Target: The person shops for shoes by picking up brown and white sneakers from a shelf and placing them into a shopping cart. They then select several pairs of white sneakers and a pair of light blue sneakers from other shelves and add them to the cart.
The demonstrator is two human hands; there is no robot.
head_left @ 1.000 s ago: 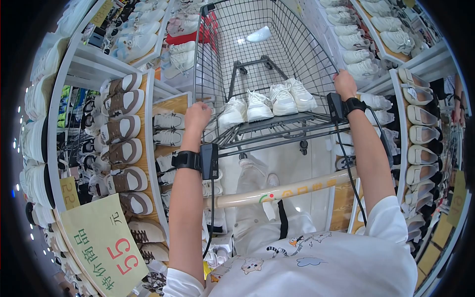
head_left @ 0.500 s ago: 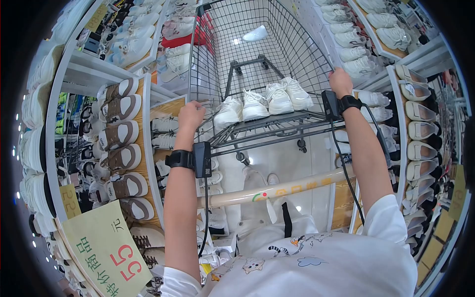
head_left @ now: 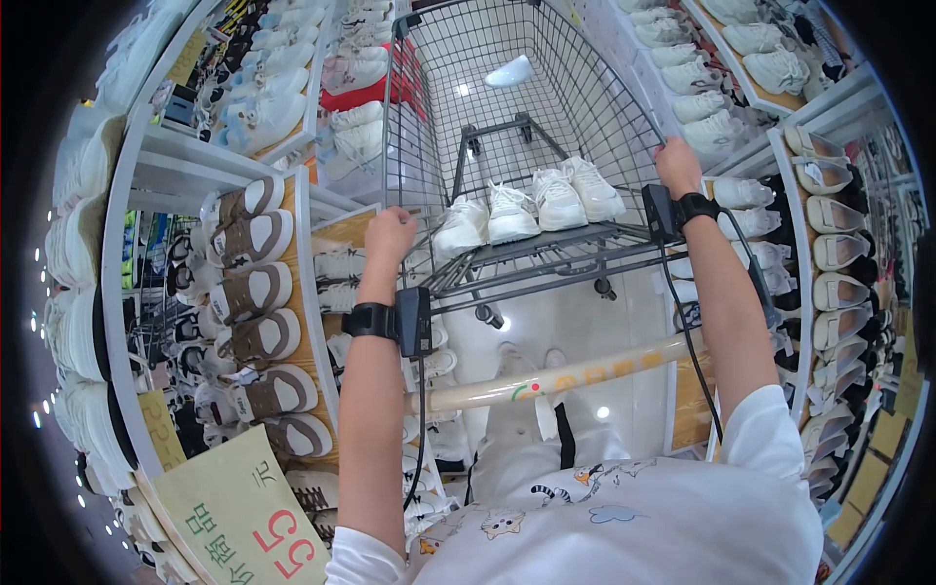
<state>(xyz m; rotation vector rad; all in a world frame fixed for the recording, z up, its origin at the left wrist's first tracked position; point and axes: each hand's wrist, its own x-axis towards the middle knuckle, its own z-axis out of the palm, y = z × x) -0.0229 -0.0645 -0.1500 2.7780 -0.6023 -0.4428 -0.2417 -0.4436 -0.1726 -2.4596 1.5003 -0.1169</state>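
Observation:
A dark wire shopping cart (head_left: pixel 561 237) stands in front of me. My left hand (head_left: pixel 392 236) is closed around the left side of its frame. On the right rim, my right hand (head_left: pixel 679 168) is wrapped in a grip. Two pairs of white sneakers (head_left: pixel 511 213) sit side by side at the cart's near end, toes toward me. Farther inside lies a small pale object (head_left: pixel 510 72) whose kind I cannot make out. The pale handlebar (head_left: pixel 565 378), with coloured lettering, crosses between my forearms and my body; neither hand is on it.
Shelves of shoes line both sides of the narrow aisle, with brown-and-white shoes (head_left: pixel 255 292) at left and cream flats (head_left: pixel 837 249) at right. A yellow price sign (head_left: pixel 244 517) juts out at lower left. Tiled floor (head_left: pixel 526 331) shows under the cart.
The left shelves and price sign have shifted down and right in view. The cart appears slightly farther right. Both hands keep their grip, and my feet have changed position.

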